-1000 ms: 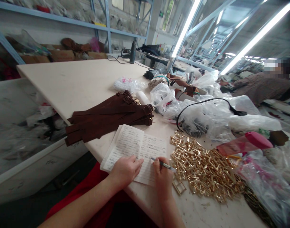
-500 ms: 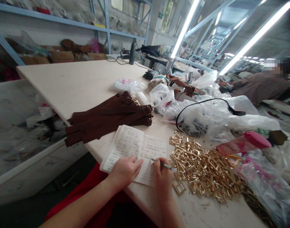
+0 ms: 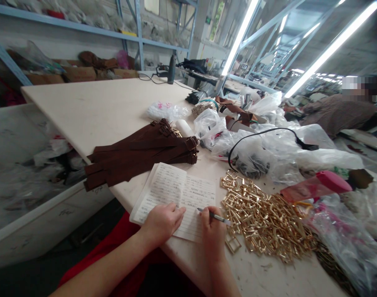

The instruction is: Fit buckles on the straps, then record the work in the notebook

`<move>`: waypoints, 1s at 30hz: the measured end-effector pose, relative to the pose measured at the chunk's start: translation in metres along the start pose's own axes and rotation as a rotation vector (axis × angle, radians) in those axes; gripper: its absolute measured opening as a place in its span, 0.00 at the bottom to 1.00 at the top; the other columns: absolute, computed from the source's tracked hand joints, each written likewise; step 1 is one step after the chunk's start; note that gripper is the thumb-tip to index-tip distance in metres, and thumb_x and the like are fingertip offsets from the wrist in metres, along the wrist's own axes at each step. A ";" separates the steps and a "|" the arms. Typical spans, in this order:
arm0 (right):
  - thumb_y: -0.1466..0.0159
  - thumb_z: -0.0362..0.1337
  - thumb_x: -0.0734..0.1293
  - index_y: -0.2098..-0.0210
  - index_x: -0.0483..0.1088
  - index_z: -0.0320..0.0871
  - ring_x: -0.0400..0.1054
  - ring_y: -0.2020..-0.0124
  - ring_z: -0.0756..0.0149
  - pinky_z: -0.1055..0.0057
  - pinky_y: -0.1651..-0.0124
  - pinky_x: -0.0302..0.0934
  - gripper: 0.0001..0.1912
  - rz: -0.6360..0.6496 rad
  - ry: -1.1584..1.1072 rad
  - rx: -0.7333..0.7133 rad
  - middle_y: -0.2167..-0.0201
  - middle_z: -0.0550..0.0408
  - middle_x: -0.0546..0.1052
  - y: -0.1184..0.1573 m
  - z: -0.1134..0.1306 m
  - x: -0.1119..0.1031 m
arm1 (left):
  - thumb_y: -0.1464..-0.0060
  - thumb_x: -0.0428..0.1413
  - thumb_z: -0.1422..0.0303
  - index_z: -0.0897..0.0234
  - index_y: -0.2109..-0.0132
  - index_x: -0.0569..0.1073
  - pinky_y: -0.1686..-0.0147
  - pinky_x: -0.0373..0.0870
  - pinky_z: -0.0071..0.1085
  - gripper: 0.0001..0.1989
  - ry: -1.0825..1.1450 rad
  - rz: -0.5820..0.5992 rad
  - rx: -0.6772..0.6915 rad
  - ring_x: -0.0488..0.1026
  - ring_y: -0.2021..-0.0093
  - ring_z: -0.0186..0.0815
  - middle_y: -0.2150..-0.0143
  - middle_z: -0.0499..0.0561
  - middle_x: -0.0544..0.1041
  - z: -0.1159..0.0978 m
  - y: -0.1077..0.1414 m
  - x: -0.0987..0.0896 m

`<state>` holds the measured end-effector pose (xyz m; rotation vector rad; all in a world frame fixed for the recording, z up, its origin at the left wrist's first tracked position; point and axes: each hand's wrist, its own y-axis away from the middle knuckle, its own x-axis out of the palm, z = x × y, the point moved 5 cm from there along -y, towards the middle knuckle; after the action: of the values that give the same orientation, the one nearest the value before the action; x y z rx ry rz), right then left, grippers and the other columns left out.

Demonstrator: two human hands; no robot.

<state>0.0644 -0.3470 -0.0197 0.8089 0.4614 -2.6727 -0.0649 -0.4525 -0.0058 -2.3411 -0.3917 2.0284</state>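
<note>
A notebook [image 3: 168,187] lies open at the table's near edge, its lined pages partly filled with handwriting. My left hand [image 3: 164,221] rests on the lower part of the notebook, with its fingers together and slightly bent over the page; it grasps nothing. In my right hand [image 3: 213,231] is a pen [image 3: 219,217], pinched between thumb and fingers. The pen's tip is at the right page, just below the last written line. Beyond the notebook lies a bundle of dark brown straps [image 3: 141,152] with metal ends.
Gold-coloured rectangular buckles [image 3: 265,218] are heaped right of my right hand. Clear plastic bags [image 3: 277,152] and a pink pouch [image 3: 318,185] crowd the table's right side. A white bin [image 3: 49,218] stands at the left. A dark bottle [image 3: 171,69] stands far back. Another person [image 3: 336,111] is at far right.
My right hand and the pen have shifted very slightly right and down on the page. My left hand stays in place on the notebook.
</note>
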 end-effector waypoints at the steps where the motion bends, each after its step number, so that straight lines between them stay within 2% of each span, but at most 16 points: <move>1: 0.38 0.45 0.56 0.71 0.63 0.44 0.66 0.74 0.63 0.68 0.68 0.59 0.12 -0.005 0.001 -0.001 0.76 0.55 0.72 0.000 0.000 -0.001 | 0.40 0.43 0.64 0.58 0.52 0.72 0.77 0.62 0.32 0.16 0.001 0.006 -0.001 0.69 0.75 0.37 0.70 0.51 0.72 0.000 0.000 0.000; 11: 0.38 0.46 0.56 0.69 0.63 0.44 0.67 0.73 0.62 0.67 0.67 0.59 0.13 0.014 -0.004 0.038 0.76 0.55 0.72 0.001 -0.004 0.001 | 0.40 0.43 0.64 0.57 0.51 0.71 0.76 0.62 0.31 0.16 -0.002 0.016 -0.012 0.69 0.74 0.37 0.69 0.51 0.72 0.000 0.001 0.004; 20: 0.38 0.46 0.56 0.69 0.63 0.44 0.68 0.73 0.62 0.68 0.68 0.60 0.13 0.002 0.000 0.022 0.75 0.54 0.73 0.001 -0.005 0.001 | 0.40 0.43 0.65 0.58 0.52 0.72 0.77 0.61 0.29 0.16 0.009 -0.021 -0.010 0.67 0.76 0.35 0.71 0.51 0.71 0.000 0.000 0.000; 30: 0.38 0.46 0.56 0.70 0.63 0.44 0.67 0.74 0.62 0.67 0.68 0.59 0.14 0.009 0.013 0.030 0.76 0.54 0.72 0.000 -0.001 -0.001 | 0.40 0.44 0.64 0.58 0.51 0.72 0.75 0.62 0.29 0.16 0.011 0.002 -0.013 0.68 0.75 0.35 0.70 0.51 0.72 0.000 0.000 0.000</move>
<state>0.0656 -0.3467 -0.0202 0.8355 0.4207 -2.6734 -0.0648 -0.4528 -0.0056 -2.3608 -0.4035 2.0189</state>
